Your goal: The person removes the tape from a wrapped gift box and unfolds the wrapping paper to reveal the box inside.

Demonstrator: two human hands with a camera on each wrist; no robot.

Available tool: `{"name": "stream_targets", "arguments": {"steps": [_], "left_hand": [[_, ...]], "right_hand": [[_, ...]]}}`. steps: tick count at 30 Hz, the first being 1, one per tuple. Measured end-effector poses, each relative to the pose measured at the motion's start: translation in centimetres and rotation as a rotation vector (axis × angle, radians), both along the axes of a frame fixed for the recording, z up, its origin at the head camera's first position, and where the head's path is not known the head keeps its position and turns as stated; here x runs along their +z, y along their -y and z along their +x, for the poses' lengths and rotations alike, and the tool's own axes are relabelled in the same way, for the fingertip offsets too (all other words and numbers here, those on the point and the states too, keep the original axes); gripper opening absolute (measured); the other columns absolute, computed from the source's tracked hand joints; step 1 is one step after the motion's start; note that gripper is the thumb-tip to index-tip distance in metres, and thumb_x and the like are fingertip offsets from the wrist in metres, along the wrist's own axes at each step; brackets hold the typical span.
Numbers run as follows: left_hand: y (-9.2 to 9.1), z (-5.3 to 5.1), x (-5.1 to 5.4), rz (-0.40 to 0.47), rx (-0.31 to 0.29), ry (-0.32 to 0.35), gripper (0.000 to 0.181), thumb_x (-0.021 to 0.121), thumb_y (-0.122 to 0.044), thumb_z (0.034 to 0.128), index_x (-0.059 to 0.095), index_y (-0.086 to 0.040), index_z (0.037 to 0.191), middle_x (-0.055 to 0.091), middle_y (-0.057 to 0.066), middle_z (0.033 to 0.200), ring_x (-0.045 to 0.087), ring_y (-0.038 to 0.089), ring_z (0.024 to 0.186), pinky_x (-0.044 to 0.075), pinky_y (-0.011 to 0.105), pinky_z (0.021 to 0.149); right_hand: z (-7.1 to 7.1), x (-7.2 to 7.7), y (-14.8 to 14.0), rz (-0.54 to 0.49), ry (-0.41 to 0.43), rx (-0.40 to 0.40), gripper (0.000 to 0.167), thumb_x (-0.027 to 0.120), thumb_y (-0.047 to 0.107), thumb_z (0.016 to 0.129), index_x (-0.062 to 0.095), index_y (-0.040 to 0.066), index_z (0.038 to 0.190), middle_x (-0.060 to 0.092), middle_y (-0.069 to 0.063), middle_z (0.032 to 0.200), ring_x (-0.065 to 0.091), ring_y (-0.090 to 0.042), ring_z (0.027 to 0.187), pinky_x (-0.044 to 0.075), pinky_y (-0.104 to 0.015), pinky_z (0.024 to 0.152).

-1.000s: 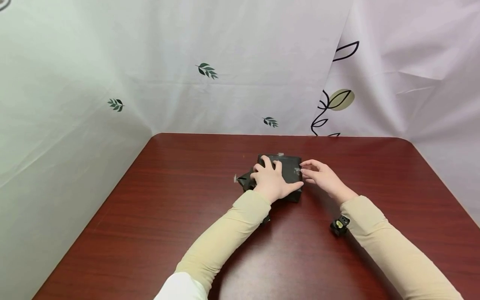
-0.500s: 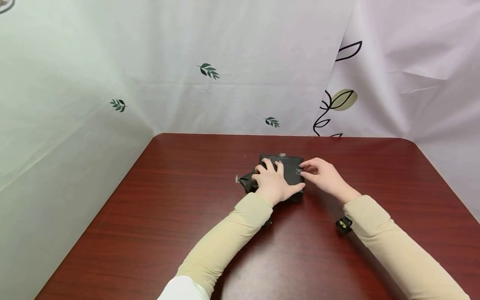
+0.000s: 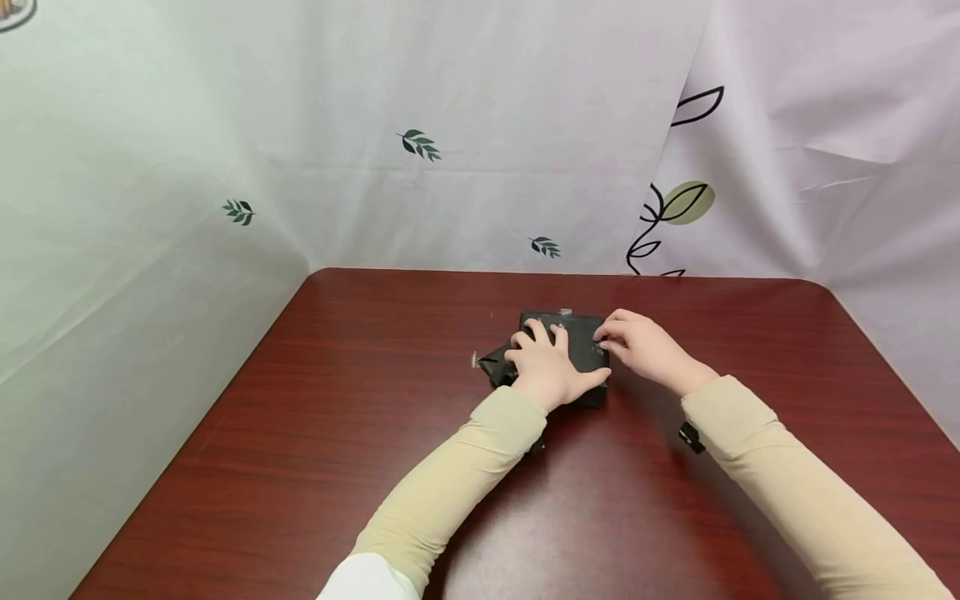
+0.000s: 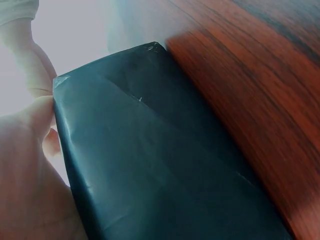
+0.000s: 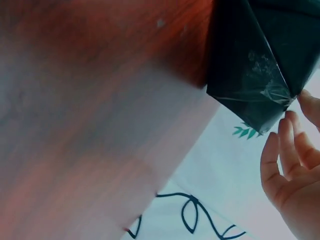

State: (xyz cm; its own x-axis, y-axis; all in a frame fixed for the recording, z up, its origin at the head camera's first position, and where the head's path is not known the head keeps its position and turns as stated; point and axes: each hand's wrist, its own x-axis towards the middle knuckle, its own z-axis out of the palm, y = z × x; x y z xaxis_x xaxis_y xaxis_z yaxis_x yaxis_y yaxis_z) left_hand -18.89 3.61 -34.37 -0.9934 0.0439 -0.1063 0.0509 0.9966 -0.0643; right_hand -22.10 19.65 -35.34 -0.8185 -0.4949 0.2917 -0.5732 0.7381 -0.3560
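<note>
A box-shaped parcel in black wrapping lies on the table. My left hand rests on its top with fingers spread and the thumb along the near right edge. The palm hides part of the top. From the right, my right hand pinches clear tape at the parcel's right edge between thumb and fingertips. In the right wrist view, glossy clear tape crosses the folded end beside the right hand's fingertips. A pointed black wrapping flap sticks out at the left, with a tape strip at its tip.
The dark red wooden table reaches back to a pale hanging cloth with printed leaves. More clear tape sits at the parcel's far edge. A small black wrist camera hangs under the right sleeve.
My right hand has shifted slightly up and left onto the parcel's edge, its fingertips drawing closer together. The left hand stays on top, and the parcel shows no clear movement.
</note>
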Motion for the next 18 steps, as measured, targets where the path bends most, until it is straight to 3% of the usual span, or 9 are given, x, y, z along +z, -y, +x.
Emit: {"name": "stream_targets", "arguments": {"steps": [7, 18], "left_hand": [[-0.03, -0.23, -0.29, 0.001, 0.003, 0.008, 0.103, 0.031, -0.088, 0.0740, 0.026, -0.019, 0.150, 0.025, 0.017, 0.147, 0.043, 0.038, 0.115, 0.046, 0.047, 0.080], [-0.10, -0.39, -0.65, -0.016, 0.002, 0.014, 0.103, 0.029, -0.089, 0.0737, 0.025, -0.019, 0.150, 0.024, 0.018, 0.148, 0.042, 0.038, 0.116, 0.047, 0.048, 0.080]], "right_hand": [[-0.01, 0.25, 0.26, 0.055, -0.053, 0.068, 0.011, 0.065, -0.003, 0.085, 0.068, 0.002, 0.094, 0.059, -0.009, 0.095, 0.059, -0.022, 0.081, 0.050, -0.037, 0.074], [0.00, -0.66, 0.09, 0.028, -0.082, 0.105, 0.008, 0.061, -0.005, 0.087, 0.064, 0.001, 0.092, 0.056, -0.008, 0.093, 0.057, -0.020, 0.080, 0.050, -0.036, 0.073]]}}
